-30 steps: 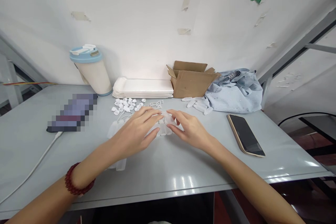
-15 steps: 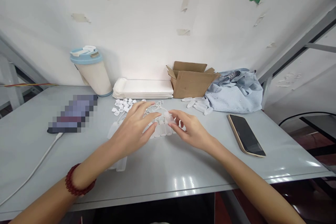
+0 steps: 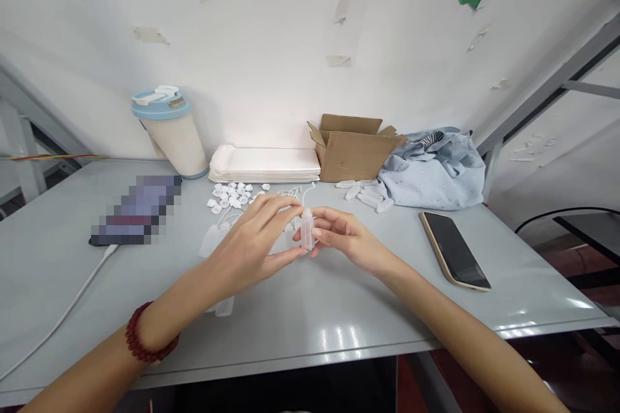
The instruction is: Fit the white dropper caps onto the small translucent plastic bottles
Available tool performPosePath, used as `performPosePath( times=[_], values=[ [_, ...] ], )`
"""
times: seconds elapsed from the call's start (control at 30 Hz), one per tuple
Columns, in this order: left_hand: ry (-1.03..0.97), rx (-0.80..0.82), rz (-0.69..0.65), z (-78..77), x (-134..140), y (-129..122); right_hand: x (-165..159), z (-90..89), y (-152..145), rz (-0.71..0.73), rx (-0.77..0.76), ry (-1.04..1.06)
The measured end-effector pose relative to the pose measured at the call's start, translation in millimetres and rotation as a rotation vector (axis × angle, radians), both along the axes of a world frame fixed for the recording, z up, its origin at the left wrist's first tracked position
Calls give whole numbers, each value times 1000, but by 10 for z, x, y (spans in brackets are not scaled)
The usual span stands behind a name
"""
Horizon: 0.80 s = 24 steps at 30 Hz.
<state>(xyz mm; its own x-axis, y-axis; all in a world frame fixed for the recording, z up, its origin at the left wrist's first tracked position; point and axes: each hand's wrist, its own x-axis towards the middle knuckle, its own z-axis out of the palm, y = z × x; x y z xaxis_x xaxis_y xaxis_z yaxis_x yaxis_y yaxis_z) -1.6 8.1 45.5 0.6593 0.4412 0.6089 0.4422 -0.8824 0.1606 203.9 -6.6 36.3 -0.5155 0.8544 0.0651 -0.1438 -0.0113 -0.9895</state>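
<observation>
A small translucent plastic bottle (image 3: 307,230) stands upright between my two hands, a little above the grey table (image 3: 310,310). My right hand (image 3: 345,240) pinches its body with fingertips. My left hand (image 3: 252,242) has thumb and forefinger at the bottle's top. More translucent bottles (image 3: 213,240) lie under and left of my left hand, partly hidden. A scatter of small white caps (image 3: 231,195) lies just beyond my hands.
A cup with a blue lid (image 3: 172,131), a stack of white bags (image 3: 265,164), an open cardboard box (image 3: 352,146) and a pale blue cloth (image 3: 433,168) line the wall. Loose bottles (image 3: 365,192) lie by the box. A phone (image 3: 454,248) lies at right; a white cable (image 3: 58,316) at left.
Both hands lifted off the pile of bottles on the table. One bottle came up with them and now stands upright between the fingertips.
</observation>
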Motion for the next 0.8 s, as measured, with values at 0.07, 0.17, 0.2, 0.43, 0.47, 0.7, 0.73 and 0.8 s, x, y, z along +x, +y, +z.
performPosePath(
  times=[0.07, 0.17, 0.2, 0.43, 0.47, 0.7, 0.73, 0.8],
  values=[
    [-16, 33, -9, -3, 8, -4, -3, -2, -2, 32, -45, 44],
    [-34, 64, -16, -14, 18, -10, 0, -15, -8, 70, -95, 75],
    [-35, 67, -18, -18, 20, -12, 1, -19, -11, 76, -100, 76],
    [-11, 55, -49, -10, 28, -25, -19, -2, -39, 100, -82, 18],
    [-4, 53, -49, -7, 27, -27, -23, 4, -43, 104, -86, 11],
    [11, -18, -61, 11, 15, -31, -45, 34, -48, 113, -56, -36],
    [16, -35, -61, 17, 15, -30, -44, 33, -45, 112, -56, -41],
    [31, -59, -64, 25, 7, -32, -40, 26, -38, 120, -60, -51]
  ],
)
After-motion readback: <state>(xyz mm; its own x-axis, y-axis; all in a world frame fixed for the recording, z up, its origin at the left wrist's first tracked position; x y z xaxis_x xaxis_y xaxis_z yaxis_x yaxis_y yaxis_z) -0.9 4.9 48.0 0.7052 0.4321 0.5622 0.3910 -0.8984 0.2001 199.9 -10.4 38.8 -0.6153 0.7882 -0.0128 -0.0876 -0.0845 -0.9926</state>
